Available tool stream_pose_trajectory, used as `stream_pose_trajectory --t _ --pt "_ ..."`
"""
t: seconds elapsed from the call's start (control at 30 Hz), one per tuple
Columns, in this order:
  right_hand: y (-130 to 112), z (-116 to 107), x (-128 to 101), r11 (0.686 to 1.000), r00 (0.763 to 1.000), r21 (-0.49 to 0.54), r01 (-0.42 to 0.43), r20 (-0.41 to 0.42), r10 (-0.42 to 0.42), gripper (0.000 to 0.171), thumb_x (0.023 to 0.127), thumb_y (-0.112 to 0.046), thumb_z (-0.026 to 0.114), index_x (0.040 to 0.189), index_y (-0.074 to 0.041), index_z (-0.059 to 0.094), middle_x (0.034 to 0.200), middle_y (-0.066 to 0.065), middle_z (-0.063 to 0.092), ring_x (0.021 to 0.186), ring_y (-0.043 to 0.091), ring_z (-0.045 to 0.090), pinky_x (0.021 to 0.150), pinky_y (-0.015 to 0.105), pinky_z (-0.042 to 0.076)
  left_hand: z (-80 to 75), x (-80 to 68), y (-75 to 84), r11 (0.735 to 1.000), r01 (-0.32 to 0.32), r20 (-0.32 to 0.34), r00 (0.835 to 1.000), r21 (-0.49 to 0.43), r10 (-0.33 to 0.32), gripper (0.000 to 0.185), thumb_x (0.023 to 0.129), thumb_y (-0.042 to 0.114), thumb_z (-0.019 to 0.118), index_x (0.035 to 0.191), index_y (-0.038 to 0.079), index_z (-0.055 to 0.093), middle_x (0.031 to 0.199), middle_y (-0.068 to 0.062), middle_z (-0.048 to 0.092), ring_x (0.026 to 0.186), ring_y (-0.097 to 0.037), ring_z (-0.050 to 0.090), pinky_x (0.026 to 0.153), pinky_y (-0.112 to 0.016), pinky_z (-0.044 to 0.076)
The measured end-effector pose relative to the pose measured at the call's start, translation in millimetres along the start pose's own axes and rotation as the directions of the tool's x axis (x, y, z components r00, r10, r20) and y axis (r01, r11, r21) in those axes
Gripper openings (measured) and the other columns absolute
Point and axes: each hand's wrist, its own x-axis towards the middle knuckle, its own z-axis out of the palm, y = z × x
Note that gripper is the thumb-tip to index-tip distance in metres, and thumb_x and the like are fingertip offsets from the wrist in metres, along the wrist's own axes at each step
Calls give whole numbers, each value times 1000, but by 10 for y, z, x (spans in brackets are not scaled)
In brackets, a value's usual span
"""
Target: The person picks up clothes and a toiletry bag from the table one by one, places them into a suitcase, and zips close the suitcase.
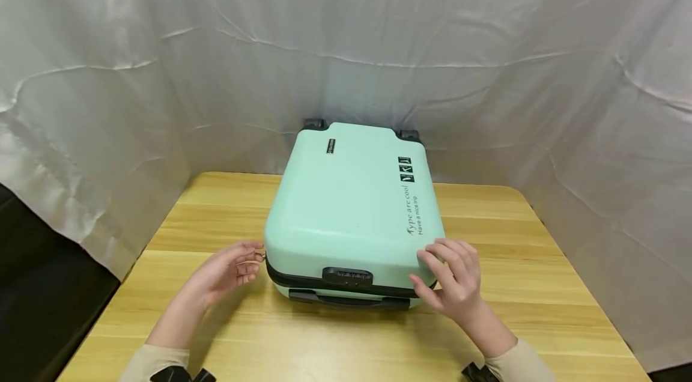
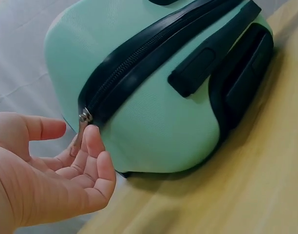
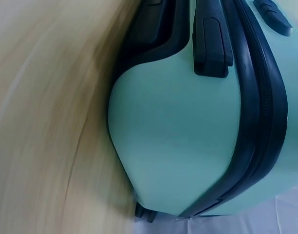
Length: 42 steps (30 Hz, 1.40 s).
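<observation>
A mint-green hard-shell suitcase (image 1: 351, 202) lies flat, its carry handle (image 1: 348, 300) and combination lock (image 1: 348, 276) facing me. My left hand (image 1: 232, 271) is at its near left corner. In the left wrist view, the fingers of that hand (image 2: 61, 175) touch the metal zipper pull (image 2: 81, 134) from the side and below, while the thumb stands apart from it. A closed black zipper (image 2: 134, 58) runs round the seam. On the near right corner, my right hand (image 1: 454, 277) rests with spread, gently bent fingers on the lid; the right wrist view does not show it.
The suitcase lies on a wood-grain table (image 1: 486, 226). Its black wheels (image 1: 409, 135) point to the far side, close to the pale grey curtain (image 1: 378, 39) that surrounds the table. A dark area (image 1: 43, 286) lies beyond the table's left edge.
</observation>
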Motion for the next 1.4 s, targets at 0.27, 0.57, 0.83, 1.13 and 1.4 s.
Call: stream_pose_trajectory --t 0.27,0.57,0.83,1.13,1.4 --pt "41 -108 -5 999 999 -5 -34 19 34 37 90 -29 64 73 4 66 73 19 61 69 34 53 64 40 37 45 62 262 994 -51 -62 996 94 57 29 100 20 51 128 14 50 92 8 64 84 -8 64 84 -29 53" --pt "32 -194 -25 999 998 -17 -52 24 52 32 91 -23 62 77 5 65 75 20 60 70 35 52 65 40 37 129 220 603 935 -220 -38 970 278 239 43 102 31 49 139 9 45 114 6 59 99 -9 60 90 -33 50" --pt "-10 -208 -127 997 993 -13 -72 91 73 29 92 -23 61 86 5 66 86 23 63 78 38 55 73 39 42 248 493 816 674 -376 46 890 635 454 46 100 35 52 144 20 47 150 -7 42 134 -29 43 105 -53 40" --pt "1 -216 -228 996 988 -5 -84 130 84 37 92 -31 66 91 6 66 93 25 62 85 38 55 87 35 44 320 693 852 350 -478 235 800 806 552 38 104 29 45 140 25 54 160 -2 30 152 -27 15 118 -60 20" --pt "63 -220 -293 997 988 17 -69 139 66 41 92 -36 67 95 5 64 95 24 61 86 38 55 87 35 44 326 714 810 308 -508 280 782 805 557 39 105 25 40 142 20 52 161 1 29 152 -21 19 120 -53 22"
